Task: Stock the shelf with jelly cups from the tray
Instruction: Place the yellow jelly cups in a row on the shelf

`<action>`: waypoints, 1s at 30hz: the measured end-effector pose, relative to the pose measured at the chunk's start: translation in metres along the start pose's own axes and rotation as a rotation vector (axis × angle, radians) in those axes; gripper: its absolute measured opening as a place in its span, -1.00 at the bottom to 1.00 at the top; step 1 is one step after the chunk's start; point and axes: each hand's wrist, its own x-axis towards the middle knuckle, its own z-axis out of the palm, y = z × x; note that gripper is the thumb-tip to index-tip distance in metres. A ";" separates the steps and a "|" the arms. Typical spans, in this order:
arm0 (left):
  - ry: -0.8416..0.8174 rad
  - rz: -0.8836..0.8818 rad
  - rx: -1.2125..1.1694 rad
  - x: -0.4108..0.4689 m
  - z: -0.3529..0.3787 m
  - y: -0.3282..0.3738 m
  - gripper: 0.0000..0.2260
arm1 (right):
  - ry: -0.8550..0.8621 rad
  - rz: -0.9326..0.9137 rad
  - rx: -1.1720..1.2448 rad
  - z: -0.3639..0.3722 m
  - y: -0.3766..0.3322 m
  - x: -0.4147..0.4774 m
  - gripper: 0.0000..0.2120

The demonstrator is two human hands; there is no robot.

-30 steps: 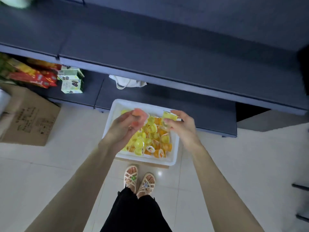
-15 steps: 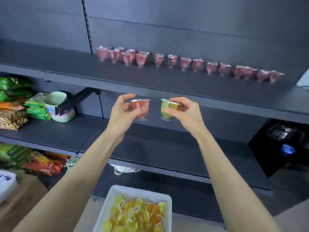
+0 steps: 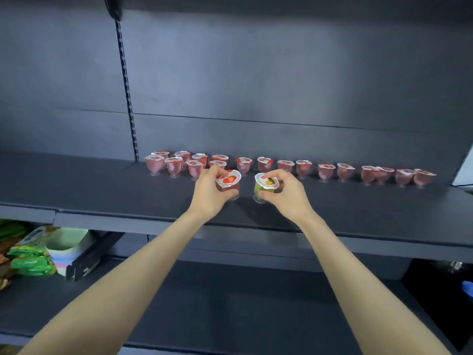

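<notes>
Green snack bags (image 3: 30, 262) and one stack of bowls (image 3: 64, 249) sit far left on the lower shelf (image 3: 230, 290). On the dark upper shelf (image 3: 102, 190), eighteen pink jelly cups (image 3: 326, 171) line the back panel. In front, the left hand (image 3: 207, 193) grips one red cup (image 3: 227, 183). Just beside it, the right hand (image 3: 289, 196) pinches one green cup (image 3: 265, 187). Both cups are upright at the shelf surface.

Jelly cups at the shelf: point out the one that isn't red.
The green cup, held in the right hand. The left hand holds a red cup, and the back row is all red too.
</notes>
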 end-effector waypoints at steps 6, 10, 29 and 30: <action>-0.135 0.041 0.144 0.066 0.025 -0.036 -0.65 | 0.059 0.053 -0.169 0.026 0.019 0.048 -0.63; -0.159 0.027 0.178 0.096 0.047 -0.058 -0.67 | 0.036 0.057 -0.245 0.033 0.040 0.076 -0.63; -0.127 -0.001 0.378 0.139 0.100 -0.082 -0.57 | -0.057 0.015 -0.404 0.039 0.099 0.140 -0.67; -0.127 -0.001 0.386 0.139 0.100 -0.081 -0.57 | -0.063 0.020 -0.413 0.039 0.099 0.140 -0.66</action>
